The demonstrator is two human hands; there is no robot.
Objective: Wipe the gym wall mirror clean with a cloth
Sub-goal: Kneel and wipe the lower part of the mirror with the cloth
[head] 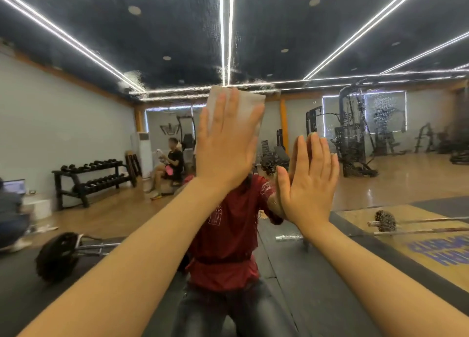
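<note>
The wall mirror [355, 123] fills the whole view and shows the gym behind me. My left hand [225, 143] lies flat against the glass with fingers together, pressing a folded white cloth [246, 103] whose top edge sticks out above my fingertips. My right hand [309, 182] rests flat on the mirror to the right and a little lower, holding nothing; its reflection meets it at the thumb side. Wet streaks and droplets show on the glass at upper centre and upper right.
In the reflection: my red shirt [228, 235] straight ahead, a dumbbell rack [94, 176] at left, a seated person [170, 166] behind it, a barbell [58, 255] on the dark floor mat at lower left, weight machines [352, 133] at right.
</note>
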